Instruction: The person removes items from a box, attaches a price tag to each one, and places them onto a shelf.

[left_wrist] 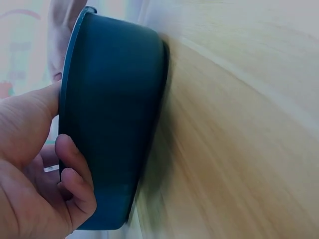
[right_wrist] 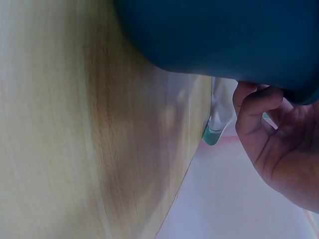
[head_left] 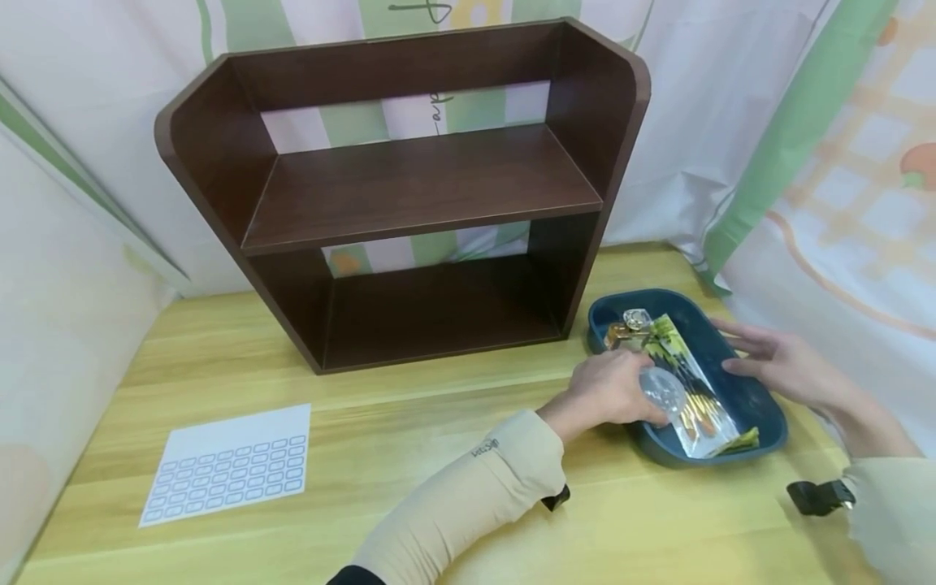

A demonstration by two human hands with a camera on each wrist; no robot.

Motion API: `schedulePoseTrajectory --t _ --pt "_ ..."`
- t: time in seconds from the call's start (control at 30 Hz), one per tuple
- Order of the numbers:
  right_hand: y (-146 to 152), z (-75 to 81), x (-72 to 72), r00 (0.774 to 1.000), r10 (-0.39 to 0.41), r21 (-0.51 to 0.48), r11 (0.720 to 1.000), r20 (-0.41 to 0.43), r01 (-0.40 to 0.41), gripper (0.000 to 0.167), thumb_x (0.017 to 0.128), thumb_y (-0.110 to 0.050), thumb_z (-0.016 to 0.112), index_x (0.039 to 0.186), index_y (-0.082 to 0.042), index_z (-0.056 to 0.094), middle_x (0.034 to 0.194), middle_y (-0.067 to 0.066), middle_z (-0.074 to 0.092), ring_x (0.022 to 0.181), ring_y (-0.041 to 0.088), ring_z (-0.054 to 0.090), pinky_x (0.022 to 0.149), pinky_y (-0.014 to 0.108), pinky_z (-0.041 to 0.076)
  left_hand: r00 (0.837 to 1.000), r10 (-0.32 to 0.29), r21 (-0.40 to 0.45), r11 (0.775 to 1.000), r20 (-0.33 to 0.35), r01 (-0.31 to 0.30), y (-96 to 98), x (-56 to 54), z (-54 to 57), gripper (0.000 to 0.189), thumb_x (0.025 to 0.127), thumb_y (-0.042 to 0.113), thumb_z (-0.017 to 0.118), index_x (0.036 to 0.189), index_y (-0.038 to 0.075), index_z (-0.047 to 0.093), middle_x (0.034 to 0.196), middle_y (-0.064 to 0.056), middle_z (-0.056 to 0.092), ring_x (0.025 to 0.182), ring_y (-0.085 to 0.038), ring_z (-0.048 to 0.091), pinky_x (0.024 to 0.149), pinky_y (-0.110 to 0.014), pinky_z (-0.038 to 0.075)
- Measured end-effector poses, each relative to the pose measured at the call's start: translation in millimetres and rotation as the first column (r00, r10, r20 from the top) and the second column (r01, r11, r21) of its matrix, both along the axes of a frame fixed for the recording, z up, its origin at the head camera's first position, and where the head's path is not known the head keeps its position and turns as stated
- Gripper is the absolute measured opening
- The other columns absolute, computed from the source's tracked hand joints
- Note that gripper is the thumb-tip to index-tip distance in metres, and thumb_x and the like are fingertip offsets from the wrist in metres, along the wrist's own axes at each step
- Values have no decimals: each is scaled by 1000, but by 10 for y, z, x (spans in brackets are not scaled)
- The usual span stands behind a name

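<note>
A dark blue plastic tub (head_left: 760, 406) stands on the table at the right in the head view. My left hand (head_left: 614, 386) reaches over its near left rim, fingers and thumb around a clear round plastic object (head_left: 664, 392) whose exact kind I cannot tell. Beneath that lies a flat clear pack of slim brushes (head_left: 698, 398) with a green leafy print. A small amber item with a clear faceted top (head_left: 634, 321) is at the tub's far left end. My right hand (head_left: 793, 366) grips the right rim; the right wrist view shows its fingers (right_wrist: 261, 102) bent against the outer wall.
A dark brown two-tier shelf (head_left: 431, 183) stands at the back of the wooden table (head_left: 409, 455), left of the tub. A white sheet of blue-outlined labels (head_left: 234, 463) lies at the left. Printed curtains (head_left: 834, 211) hang around the table.
</note>
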State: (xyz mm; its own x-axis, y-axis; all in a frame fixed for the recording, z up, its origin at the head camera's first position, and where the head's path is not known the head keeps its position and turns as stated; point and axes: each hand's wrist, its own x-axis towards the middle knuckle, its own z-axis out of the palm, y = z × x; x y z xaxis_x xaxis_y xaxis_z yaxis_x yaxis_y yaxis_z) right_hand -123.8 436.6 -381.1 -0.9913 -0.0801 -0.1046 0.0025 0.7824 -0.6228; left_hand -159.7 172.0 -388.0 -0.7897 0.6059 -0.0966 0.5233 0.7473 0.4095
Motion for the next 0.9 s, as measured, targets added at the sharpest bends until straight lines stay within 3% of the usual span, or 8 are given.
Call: schedulePoseTrajectory --t 0.07,0.17,0.27,0.37,0.5,0.63,0.77,0.9 --pt "-10 3 -2 1000 2 -5 1000 2 -2 69 97 -18 69 155 -5 34 137 35 50 123 53 49 88 36 55 1000 -5 3 1000 -16 5 -16 7 0 79 66 63 87 137 39 59 120 21 61 95 3 53 70 -20 44" --pt "-16 0 -8 1000 4 -10 1000 5 -4 69 97 -18 69 155 -4 34 138 35 49 123 53 49 82 20 51 999 -6 11 1000 -36 7 -43 17 -2 80 68 64 85 139 39 58 123 22 60 100 4 53 72 -19 45" --pt "-14 -7 -19 1000 8 -19 1000 1 -8 69 97 -18 69 154 -3 34 138 35 50 121 47 52 79 12 47 999 -3 32 999 -45 4 -74 29 8 80 70 65 83 141 40 56 129 21 58 107 3 53 76 -20 46" --pt "-2 -16 -31 1000 11 -27 1000 -8 -11 69 97 -17 69 154 -2 35 137 35 50 112 19 62 79 10 45 999 7 71 997 -37 -4 -106 39 27 81 71 64 82 143 40 53 135 20 54 114 2 51 82 -21 47" --pt "15 -22 -37 1000 11 -36 999 -10 -11 68 96 -16 69 154 -2 35 136 37 50 99 -15 50 78 11 46 1000 18 153 988 -16 -15 -146 49 66 80 72 63 82 143 40 53 135 19 52 111 1 52 80 -21 46" --pt "11 -13 -37 1000 13 -35 999 -16 -13 68 96 -16 70 154 -3 36 134 37 51 98 -18 48 78 11 46 999 35 251 967 -3 -33 -195 65 131 78 71 61 84 140 41 55 126 18 52 96 1 51 69 -17 42" --pt "3 -6 -23 999 19 -41 999 -31 -21 69 95 -13 71 153 -3 37 135 37 51 100 -17 48 79 9 44 998 54 327 944 -20 -44 -247 85 192 77 70 60 84 139 41 55 122 15 50 92 1 50 67 -14 40" --pt "6 -4 -2 1000 16 -22 1000 -23 -16 69 95 -14 70 155 -6 36 135 36 51 110 7 60 78 11 46 996 67 387 921 -59 -39 -302 94 244 77 69 61 85 138 39 58 121 15 50 97 2 48 71 -12 39"
